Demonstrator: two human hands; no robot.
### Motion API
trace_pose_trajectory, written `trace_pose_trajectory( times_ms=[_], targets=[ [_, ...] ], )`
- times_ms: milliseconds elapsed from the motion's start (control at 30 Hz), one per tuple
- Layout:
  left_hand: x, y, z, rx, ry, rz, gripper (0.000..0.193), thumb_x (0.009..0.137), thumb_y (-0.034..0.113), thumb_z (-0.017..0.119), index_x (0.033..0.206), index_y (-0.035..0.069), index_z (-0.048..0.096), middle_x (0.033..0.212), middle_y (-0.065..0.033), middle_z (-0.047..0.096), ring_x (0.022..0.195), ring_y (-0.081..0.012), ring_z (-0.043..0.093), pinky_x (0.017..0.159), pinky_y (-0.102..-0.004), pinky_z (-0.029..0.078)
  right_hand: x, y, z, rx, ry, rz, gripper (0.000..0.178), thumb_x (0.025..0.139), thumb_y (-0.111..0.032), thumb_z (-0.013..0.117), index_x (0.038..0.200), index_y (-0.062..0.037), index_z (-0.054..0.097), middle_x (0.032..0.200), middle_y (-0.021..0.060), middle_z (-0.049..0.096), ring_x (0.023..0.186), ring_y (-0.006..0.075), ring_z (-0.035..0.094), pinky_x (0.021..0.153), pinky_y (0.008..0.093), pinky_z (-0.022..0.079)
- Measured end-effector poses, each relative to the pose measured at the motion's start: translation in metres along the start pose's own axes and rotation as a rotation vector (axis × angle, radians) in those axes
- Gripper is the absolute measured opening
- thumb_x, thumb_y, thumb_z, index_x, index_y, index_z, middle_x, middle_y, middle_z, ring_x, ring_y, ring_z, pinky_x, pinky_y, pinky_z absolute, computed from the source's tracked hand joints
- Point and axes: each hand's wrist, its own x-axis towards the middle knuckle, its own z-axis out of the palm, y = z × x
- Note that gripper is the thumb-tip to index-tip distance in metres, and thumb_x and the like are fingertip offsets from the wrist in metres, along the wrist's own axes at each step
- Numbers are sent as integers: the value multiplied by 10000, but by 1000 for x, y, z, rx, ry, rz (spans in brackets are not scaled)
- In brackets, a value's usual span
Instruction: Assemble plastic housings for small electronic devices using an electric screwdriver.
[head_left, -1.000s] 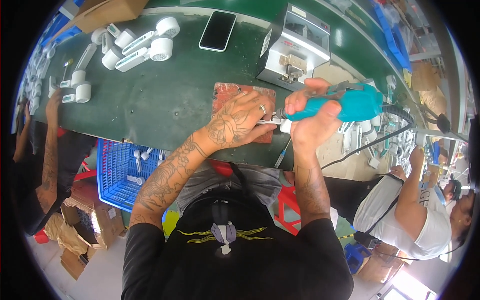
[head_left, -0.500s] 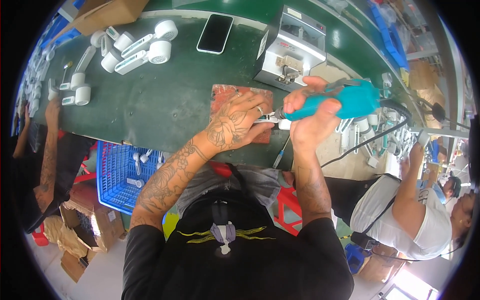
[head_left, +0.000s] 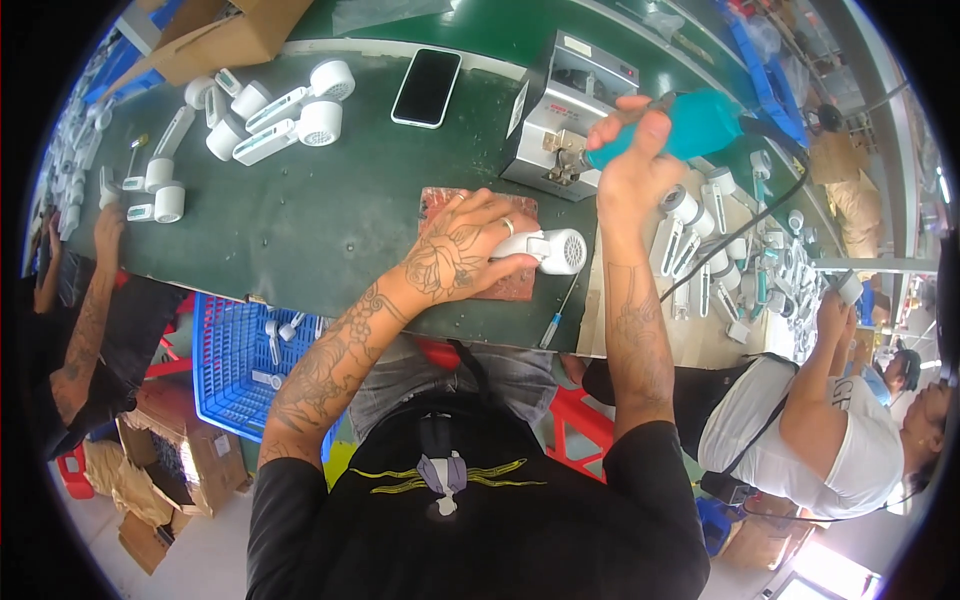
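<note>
My left hand (head_left: pixel 465 245) is closed around a white handheld device (head_left: pixel 548 250), shaped like a shower head with a round perforated end. It rests over a worn red block (head_left: pixel 510 288) on the green bench, its handle partly hidden under my fingers. My right hand (head_left: pixel 635 165) grips a teal electric screwdriver (head_left: pixel 690 128), which lies sideways with its cord trailing right. The screwdriver's front end is at the brass-coloured front part of a grey metal box machine (head_left: pixel 570 105), apparently a screw feeder. Whether the bit touches it cannot be made out.
Several similar white devices (head_left: pixel 268 140) lie at the back left, more (head_left: pixel 685 210) on a board at the right. A phone (head_left: pixel 427 88) lies at the back. Near the front edge is a thin screwdriver (head_left: pixel 552 330). A blue basket (head_left: pixel 215 345) stands below the bench; co-workers sit either side.
My right hand has lifted the electric screwdriver off the device, up and away to the machine's front. The device in my left hand has turned, its round perforated end now showing.
</note>
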Motion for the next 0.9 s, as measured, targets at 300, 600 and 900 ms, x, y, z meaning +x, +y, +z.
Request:
trace_pose_trajectory(
  times_ms=[300,600,900],
  targets=[
    [12,-2,3,-52,-72,-160,433,936,434,672,1192,86,687,1158,-124,638,1141,-339,574,1058,-499,423,-5,12,0,-46,-50,13,472,1044,-448,564,976,19,555,679,80,557,589,195,584,553,323,476],
    [12,-1,2,-115,-12,-161,410,894,360,739,1216,114,676,1114,-96,661,1073,-327,582,980,-439,447,-36,-21,-4,65,-79,138,407,1046,-366,590,1008,39,604,685,53,582,575,151,582,519,286,463],
    [10,-1,0,-56,-5,-160,428,910,377,724,1227,93,672,1114,-107,661,1079,-323,586,980,-441,454,-41,-16,-2,57,-81,116,576,1007,-514,604,1051,60,585,680,68,571,570,177,577,534,312,473]
  ],
)
